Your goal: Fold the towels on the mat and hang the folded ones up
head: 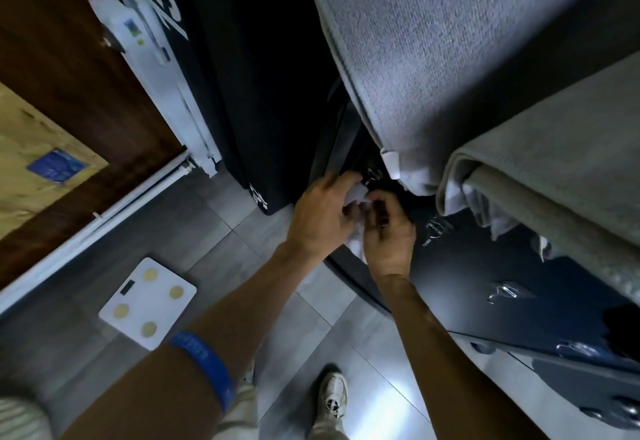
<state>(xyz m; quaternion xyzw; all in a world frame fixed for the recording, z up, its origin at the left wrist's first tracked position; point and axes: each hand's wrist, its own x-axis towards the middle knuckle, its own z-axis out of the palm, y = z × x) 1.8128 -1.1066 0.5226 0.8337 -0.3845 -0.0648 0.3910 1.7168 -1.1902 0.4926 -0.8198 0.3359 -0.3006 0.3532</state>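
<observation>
Two towels hang side by side above a row of hooks; the scale lies on the floor, left of both hands.

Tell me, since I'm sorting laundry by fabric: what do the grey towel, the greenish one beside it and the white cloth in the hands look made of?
Grey towel: looks like looped terry, matte, with a flat stitched hem. Greenish towel: similar nubby pile, probably cotton terry too. White cloth: soft crumpled fabric, too hidden between left hand and right hand to judge the weave.
</observation>
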